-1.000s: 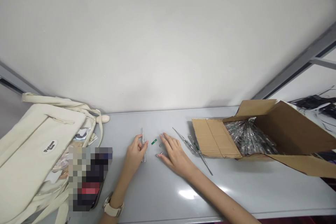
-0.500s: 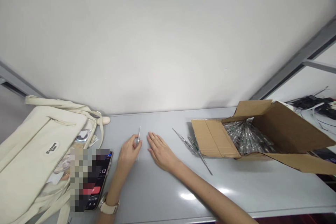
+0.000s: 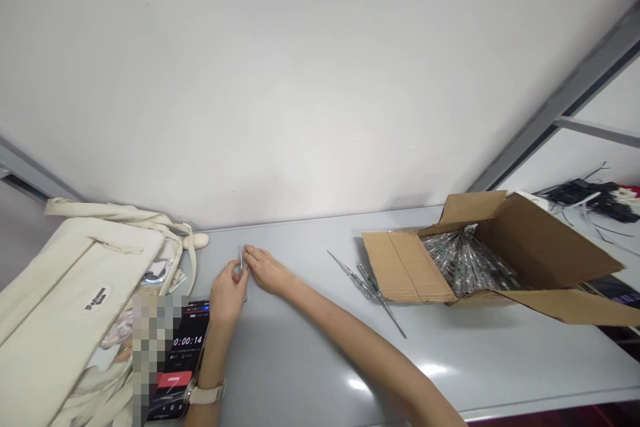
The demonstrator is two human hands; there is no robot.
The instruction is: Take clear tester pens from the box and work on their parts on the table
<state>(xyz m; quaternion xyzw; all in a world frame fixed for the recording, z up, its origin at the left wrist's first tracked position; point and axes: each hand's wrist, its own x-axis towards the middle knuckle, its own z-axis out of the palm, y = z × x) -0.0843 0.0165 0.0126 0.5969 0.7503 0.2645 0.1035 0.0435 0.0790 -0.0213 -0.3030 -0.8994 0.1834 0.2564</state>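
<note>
My left hand [image 3: 228,291] pinches a thin clear packaged item [image 3: 242,257] that stands out beyond the fingertips, left of centre on the grey table [image 3: 300,360]. Against it from the right comes my right hand [image 3: 266,270], its fingers close together and their tips at the item; whether they grip it is too small to tell. Several slim clear packets [image 3: 367,285] lie crossed on the table, left of an open cardboard box [image 3: 407,267]. Inside the box is a pile of similar clear packets [image 3: 465,260].
A cream bag [image 3: 75,300] with loose straps lies at the left. Next to my left wrist is a phone [image 3: 183,353] showing a timer. Black cables [image 3: 590,197] lie at the far right beyond the box, near a grey metal frame [image 3: 550,113].
Both hands have shifted left. My right hand has moved from a small distance away up to the item in my left hand. The view has shifted slightly.
</note>
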